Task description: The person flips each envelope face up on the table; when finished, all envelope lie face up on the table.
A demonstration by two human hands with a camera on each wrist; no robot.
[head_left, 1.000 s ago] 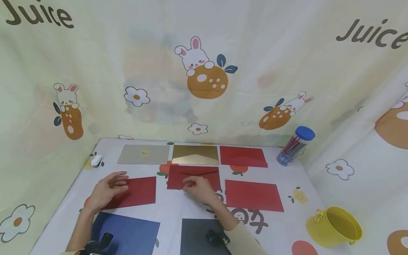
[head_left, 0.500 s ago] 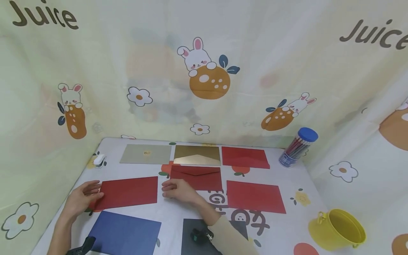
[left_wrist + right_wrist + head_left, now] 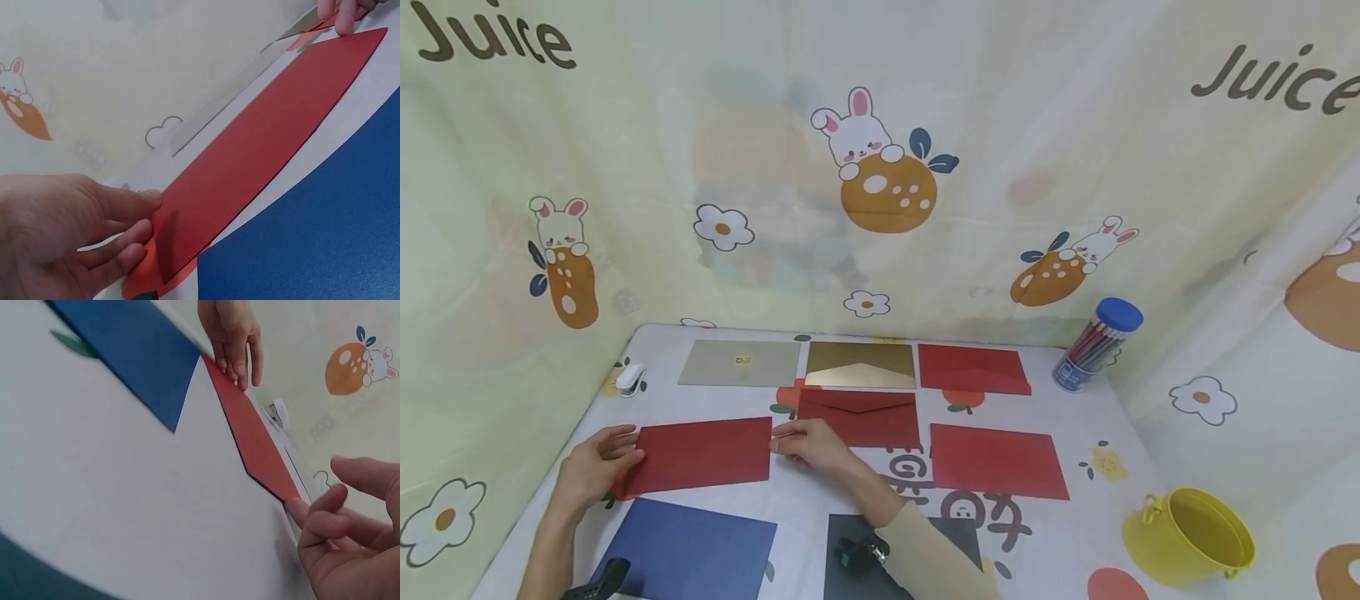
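Head view first: the table (image 3: 820, 492) has envelopes laid out in rows, and I've got one hand on each short end of the red envelope (image 3: 700, 454) in the middle row's left spot, lying flat just above the blue envelope (image 3: 692, 550). My left hand (image 3: 591, 467) sits at its left edge, fingers mostly straight; on the left wrist cam they look slipped just under that lifted edge, touching rather than pinching. My right hand (image 3: 808, 446) has loosely bent fingertips (image 3: 297, 509) against the right corner, nothing gripped. To do this well I'd say keep both ends level and move them together so the paper doesn't buckle or nudge the neighbouring red envelope with the flap (image 3: 859, 414). Can't tell whether my thumbs are on top, and the dark envelope (image 3: 857, 550) is partly hidden by my sleeve.
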